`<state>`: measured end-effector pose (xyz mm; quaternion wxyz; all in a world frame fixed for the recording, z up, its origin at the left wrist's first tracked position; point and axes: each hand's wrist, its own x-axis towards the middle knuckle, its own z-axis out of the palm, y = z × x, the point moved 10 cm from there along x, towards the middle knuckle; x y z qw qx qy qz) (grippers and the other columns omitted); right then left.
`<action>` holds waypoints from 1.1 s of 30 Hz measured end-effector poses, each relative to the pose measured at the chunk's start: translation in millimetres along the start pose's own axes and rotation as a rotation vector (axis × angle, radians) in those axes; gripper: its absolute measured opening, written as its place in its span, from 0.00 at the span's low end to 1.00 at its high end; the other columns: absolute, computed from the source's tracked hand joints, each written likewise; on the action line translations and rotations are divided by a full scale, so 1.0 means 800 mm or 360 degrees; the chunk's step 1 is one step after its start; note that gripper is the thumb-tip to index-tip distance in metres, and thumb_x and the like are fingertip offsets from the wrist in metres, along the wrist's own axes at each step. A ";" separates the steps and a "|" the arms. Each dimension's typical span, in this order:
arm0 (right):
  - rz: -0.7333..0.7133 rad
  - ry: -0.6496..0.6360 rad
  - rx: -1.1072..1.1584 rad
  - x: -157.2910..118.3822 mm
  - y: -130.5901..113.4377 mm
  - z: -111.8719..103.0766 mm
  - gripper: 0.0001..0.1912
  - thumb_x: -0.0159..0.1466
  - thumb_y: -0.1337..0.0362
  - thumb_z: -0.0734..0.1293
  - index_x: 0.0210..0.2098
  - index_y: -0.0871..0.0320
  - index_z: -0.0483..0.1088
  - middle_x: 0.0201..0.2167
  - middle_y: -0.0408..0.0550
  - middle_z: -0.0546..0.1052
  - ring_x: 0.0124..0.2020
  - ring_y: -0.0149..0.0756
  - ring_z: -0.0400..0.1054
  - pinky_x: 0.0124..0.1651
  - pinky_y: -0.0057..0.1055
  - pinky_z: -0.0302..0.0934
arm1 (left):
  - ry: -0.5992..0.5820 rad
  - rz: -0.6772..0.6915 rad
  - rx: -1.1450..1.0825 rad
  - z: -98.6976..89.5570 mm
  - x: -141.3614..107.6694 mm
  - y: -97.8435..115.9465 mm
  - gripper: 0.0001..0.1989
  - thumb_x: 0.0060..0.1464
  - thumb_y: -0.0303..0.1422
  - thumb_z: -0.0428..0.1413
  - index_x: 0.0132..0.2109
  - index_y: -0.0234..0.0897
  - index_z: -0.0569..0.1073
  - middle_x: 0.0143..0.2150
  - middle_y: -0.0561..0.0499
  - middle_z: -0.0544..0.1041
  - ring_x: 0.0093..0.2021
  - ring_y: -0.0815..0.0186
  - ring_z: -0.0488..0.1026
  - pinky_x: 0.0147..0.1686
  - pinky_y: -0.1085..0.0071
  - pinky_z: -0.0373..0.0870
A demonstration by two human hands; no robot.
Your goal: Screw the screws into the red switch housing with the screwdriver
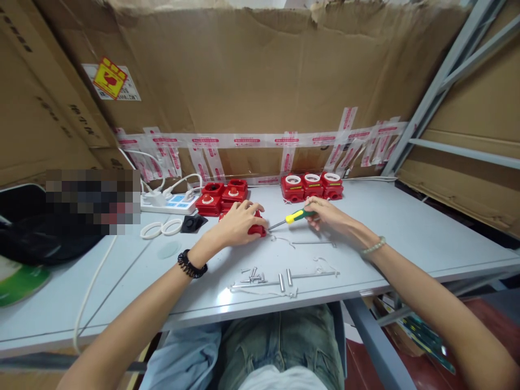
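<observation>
Near the middle of the frame the left hand (239, 222) lies palm down on a red part (257, 228), fingers curled over its top and pressing it to the bench (406, 227); only the part's right edge shows from under the hand. A black band (190, 264) circles that wrist.

Just right of it, the right hand (327, 212) is closed around a screwdriver (293, 217) with a yellow and green handle. The metal tip points left and down, reaching the red part's right edge. A pale bead bracelet (374, 247) sits on that wrist.

Behind the left hand stands a cluster of red parts (221, 196), and behind the right hand a row of three red parts with white rings (312, 185) on top. Left of centre lie two loose white rings (161, 228), a black piece (193, 222) and a white power strip (170, 203).

Toward the lower centre, at the bench's near edge, lie small screws (252, 276), metal pins (284, 279) and thin wires (312, 244). Taped cardboard (264, 81) walls the back.
</observation>
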<state>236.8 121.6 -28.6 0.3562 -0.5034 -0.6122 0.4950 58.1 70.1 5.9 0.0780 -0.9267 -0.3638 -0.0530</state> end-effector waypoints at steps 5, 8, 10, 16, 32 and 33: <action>0.0007 0.0025 -0.0040 -0.004 0.003 -0.001 0.20 0.63 0.52 0.65 0.21 0.55 0.57 0.06 0.34 0.56 0.08 0.24 0.49 0.11 0.22 0.42 | -0.0027 -0.0018 -0.0021 0.001 0.001 0.000 0.10 0.58 0.36 0.54 0.44 0.49 0.78 0.51 0.45 0.70 0.51 0.51 0.64 0.47 0.56 0.60; -0.0025 0.0050 0.0014 -0.004 0.000 0.002 0.20 0.62 0.52 0.67 0.22 0.56 0.60 0.10 0.38 0.63 0.10 0.24 0.55 0.13 0.22 0.49 | -0.0012 -0.0022 -0.0018 -0.001 0.002 0.001 0.10 0.57 0.36 0.54 0.43 0.48 0.79 0.51 0.45 0.70 0.50 0.52 0.64 0.47 0.57 0.61; -0.0059 0.0091 0.0077 -0.005 -0.007 0.001 0.18 0.60 0.53 0.69 0.24 0.57 0.62 0.13 0.38 0.66 0.13 0.25 0.58 0.15 0.23 0.54 | -0.0013 -0.0031 -0.0004 0.000 0.002 0.001 0.10 0.57 0.35 0.54 0.44 0.48 0.79 0.50 0.45 0.70 0.49 0.52 0.64 0.46 0.57 0.61; -0.0351 0.0495 0.0224 -0.034 -0.060 -0.061 0.13 0.58 0.54 0.69 0.29 0.57 0.66 0.15 0.37 0.65 0.17 0.26 0.60 0.20 0.24 0.59 | -0.0036 -0.0048 0.0044 0.001 0.004 0.001 0.10 0.55 0.36 0.56 0.45 0.48 0.78 0.52 0.44 0.68 0.50 0.50 0.64 0.45 0.55 0.60; -0.1128 0.1678 -0.1085 -0.228 -0.125 -0.159 0.11 0.57 0.58 0.69 0.25 0.57 0.67 0.26 0.45 0.72 0.29 0.34 0.66 0.34 0.32 0.60 | 0.0077 0.0265 -0.0141 -0.050 0.069 0.070 0.12 0.60 0.43 0.55 0.47 0.50 0.77 0.52 0.46 0.68 0.49 0.53 0.62 0.45 0.59 0.59; -0.1078 0.1648 -0.0987 -0.225 -0.120 -0.165 0.10 0.58 0.57 0.69 0.27 0.57 0.68 0.26 0.46 0.73 0.29 0.35 0.68 0.33 0.32 0.61 | 0.0095 0.0317 -0.0153 -0.053 0.081 0.089 0.12 0.60 0.44 0.55 0.47 0.49 0.78 0.52 0.46 0.68 0.49 0.53 0.62 0.45 0.59 0.59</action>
